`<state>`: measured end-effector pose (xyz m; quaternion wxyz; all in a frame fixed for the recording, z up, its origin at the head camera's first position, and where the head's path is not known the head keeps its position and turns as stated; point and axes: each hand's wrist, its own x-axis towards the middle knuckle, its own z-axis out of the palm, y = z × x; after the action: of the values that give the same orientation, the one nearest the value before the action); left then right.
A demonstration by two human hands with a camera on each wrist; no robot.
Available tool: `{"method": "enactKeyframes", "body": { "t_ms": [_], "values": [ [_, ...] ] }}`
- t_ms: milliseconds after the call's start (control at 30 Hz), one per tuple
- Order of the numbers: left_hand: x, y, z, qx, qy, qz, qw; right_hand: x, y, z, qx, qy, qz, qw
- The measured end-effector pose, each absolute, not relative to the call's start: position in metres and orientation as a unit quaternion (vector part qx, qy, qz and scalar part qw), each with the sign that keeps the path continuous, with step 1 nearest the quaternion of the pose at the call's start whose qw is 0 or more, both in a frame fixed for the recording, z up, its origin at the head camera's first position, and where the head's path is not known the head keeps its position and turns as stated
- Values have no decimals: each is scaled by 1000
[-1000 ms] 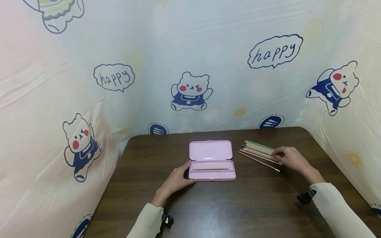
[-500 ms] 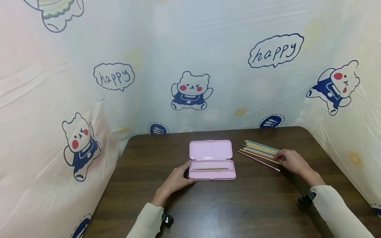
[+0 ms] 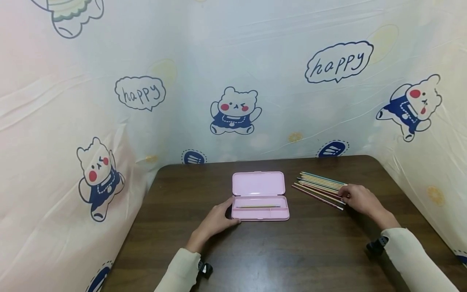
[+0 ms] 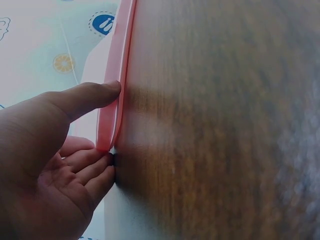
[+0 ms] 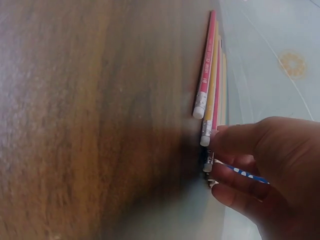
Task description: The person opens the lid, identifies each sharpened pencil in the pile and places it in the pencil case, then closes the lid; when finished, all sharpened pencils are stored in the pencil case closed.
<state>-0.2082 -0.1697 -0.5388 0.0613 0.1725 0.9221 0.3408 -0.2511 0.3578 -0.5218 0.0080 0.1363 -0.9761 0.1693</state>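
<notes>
A pink pencil case (image 3: 258, 183) lies with its lid folded back on the table, one pencil (image 3: 258, 206) inside its upper compartment. My left hand (image 3: 217, 217) grips the case's front left corner. In the left wrist view, the thumb of this left hand (image 4: 60, 145) presses the front wall and its fingers lie at the end. To the right, a fanned bunch of pencils (image 3: 317, 181) lies on the table. My right hand (image 3: 361, 199) pinches a red pencil (image 5: 215, 112) near its eraser end, its tip hidden by the thumb. Two eraser-ended pencils lie just in front.
The dark wooden table (image 3: 270, 251) has rounded far corners. Behind and beside it hangs a pale cloth (image 3: 277, 113) printed with bears and the word happy. A small black device is strapped at each wrist.
My right hand has shifted slightly right and towards me along the pencil ends. A yellow pencil now lies apart beside the nearest red one. My left hand stays on the case.
</notes>
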Motion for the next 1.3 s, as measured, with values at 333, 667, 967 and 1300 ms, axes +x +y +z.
{"method": "enactKeyframes", "body": {
  "t_ms": [333, 667, 967, 1300],
  "values": [
    [-208, -170, -541, 169, 924, 338, 63, -250, 358, -515, 134, -974, 180, 16],
    [-208, -169, -539, 171, 923, 339, 65, -244, 358, -507, 159, -967, 192, 45],
    [-209, -170, -539, 174, 922, 340, 61, -241, 350, -489, 154, -961, 220, 67],
    [-209, -170, -540, 175, 923, 337, 61, -238, 331, -465, 176, -954, 225, 88]
  ]
}}
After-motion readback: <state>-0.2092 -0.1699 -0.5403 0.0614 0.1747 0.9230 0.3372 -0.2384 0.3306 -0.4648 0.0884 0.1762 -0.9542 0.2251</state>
